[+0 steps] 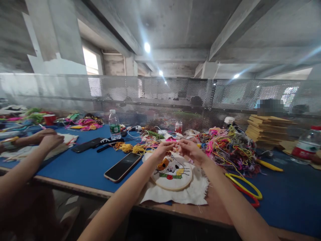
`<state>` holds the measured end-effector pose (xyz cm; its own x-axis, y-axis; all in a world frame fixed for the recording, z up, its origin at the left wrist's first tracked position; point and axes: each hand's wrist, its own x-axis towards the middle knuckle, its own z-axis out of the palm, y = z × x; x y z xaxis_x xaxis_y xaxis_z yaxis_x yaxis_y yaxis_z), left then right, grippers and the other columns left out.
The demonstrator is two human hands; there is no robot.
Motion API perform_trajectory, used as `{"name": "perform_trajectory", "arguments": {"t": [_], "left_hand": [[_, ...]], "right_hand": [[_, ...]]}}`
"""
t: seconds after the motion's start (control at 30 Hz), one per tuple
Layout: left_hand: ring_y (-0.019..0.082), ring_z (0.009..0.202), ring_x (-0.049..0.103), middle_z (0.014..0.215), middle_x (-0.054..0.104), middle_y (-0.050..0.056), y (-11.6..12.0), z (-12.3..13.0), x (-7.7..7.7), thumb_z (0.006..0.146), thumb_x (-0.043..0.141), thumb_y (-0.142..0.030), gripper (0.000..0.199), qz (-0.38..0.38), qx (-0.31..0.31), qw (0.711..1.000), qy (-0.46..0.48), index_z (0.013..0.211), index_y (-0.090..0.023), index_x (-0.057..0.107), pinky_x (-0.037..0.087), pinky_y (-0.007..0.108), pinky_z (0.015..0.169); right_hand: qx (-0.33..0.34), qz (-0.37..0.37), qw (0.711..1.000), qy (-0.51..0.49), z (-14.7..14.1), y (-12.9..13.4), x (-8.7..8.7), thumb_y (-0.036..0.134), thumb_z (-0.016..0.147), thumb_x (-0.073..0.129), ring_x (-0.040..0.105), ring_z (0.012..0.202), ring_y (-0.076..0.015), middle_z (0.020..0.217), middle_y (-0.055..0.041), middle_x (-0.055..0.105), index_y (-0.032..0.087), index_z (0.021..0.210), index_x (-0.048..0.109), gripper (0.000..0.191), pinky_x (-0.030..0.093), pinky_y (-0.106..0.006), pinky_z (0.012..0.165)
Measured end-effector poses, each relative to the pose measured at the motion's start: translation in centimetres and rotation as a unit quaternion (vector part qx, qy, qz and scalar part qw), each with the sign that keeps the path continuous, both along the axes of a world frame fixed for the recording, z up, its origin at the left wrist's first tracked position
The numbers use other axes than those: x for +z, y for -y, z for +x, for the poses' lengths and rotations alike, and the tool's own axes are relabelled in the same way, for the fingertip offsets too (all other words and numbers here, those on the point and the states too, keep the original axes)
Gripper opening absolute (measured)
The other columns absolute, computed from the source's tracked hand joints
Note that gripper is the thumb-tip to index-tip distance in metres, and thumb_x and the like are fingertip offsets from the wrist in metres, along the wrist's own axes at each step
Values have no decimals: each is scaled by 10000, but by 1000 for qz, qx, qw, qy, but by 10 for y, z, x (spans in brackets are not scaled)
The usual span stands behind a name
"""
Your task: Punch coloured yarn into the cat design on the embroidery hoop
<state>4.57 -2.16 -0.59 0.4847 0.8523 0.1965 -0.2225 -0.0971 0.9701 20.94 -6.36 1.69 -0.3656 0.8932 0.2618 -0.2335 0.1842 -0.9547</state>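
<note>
Both my hands are raised over the far side of an embroidery hoop, fingertips almost meeting. My left hand is pinched, and whatever sits between its fingers is too small to make out. The fingers of my right hand are also drawn together, their contents unclear. White cloth is stretched in the hoop and spreads loosely around it near the table edge. A stitched cat face shows on it, with orange and yellow patches, a green collar and a red flower. My hands partly cover its top.
A phone lies left of the hoop, with yellow yarn and a water bottle behind. On the right are a tangled yarn heap, yellow hoop and stacked yellow packets. A co-worker's hands are at left.
</note>
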Motion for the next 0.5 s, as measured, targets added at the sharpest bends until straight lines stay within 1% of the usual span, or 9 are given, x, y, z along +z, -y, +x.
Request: {"name": "perform_trajectory", "arguments": {"t": [0.03, 0.1, 0.17, 0.23, 0.3, 0.37, 0.43, 0.5], "left_hand": [[78, 557, 490, 744, 620, 55, 1, 0, 1, 628, 677, -276, 308, 0, -8, 1000, 6, 898, -127, 677, 305, 195, 491], [110, 614, 523, 794, 652, 57, 2, -2, 2, 657, 640, -223, 269, -10, -14, 1000, 22, 915, -161, 684, 332, 216, 538], [151, 724, 553, 881, 669, 43, 2, -4, 5, 688, 579, -175, 258, -28, -13, 999, 35, 920, -202, 690, 349, 231, 586], [177, 817, 554, 948, 667, 29, 1, -6, 7, 724, 518, -171, 278, -45, -22, 998, 35, 935, -226, 690, 355, 236, 616], [176, 811, 553, 954, 667, 36, 1, -7, 9, 756, 498, -213, 265, -53, -33, 998, 26, 938, -216, 690, 353, 236, 616], [159, 746, 551, 898, 674, 49, 1, -6, 9, 767, 524, -263, 231, -50, -37, 998, 10, 898, -188, 698, 347, 234, 601], [139, 688, 544, 818, 677, 51, 2, -5, 9, 760, 553, -264, 189, -51, -31, 998, -1, 827, -167, 702, 339, 233, 591], [135, 682, 550, 777, 675, 50, 1, -5, 9, 781, 533, -247, 181, -52, -10, 999, 0, 784, -159, 691, 344, 238, 599]], "right_hand": [[26, -6, 999, 21, -10, 1, -5, 382, 680, 672, 532, 486, -62, 591, 23, 606, 173, 766, 584, 243, 414, -181, 487], [43, -28, 998, 41, -26, 1, -15, 389, 680, 672, 544, 485, -71, 597, 8, 618, 170, 748, 572, 250, 427, -192, 490], [25, -55, 998, 27, -36, 0, -23, 395, 658, 688, 563, 491, -84, 607, 1, 629, 176, 746, 561, 268, 441, -200, 488], [-10, -76, 997, -3, -40, -1, -28, 398, 628, 708, 579, 503, -92, 616, 3, 638, 180, 741, 548, 293, 454, -202, 492], [-48, -87, 995, -28, -42, -2, -30, 404, 605, 721, 584, 501, -89, 615, 9, 641, 176, 730, 542, 316, 462, -196, 495], [-79, -91, 992, -40, -43, -1, -30, 413, 588, 729, 583, 494, -79, 606, 12, 641, 166, 717, 548, 332, 465, -182, 496], [-89, -95, 991, -31, -43, -1, -30, 427, 580, 730, 585, 489, -79, 601, 5, 645, 159, 701, 554, 343, 467, -177, 493], [-90, -104, 990, 7, -41, -2, -30, 457, 602, 705, 585, 466, -91, 575, -7, 643, 157, 676, 550, 346, 466, -189, 467]]}}
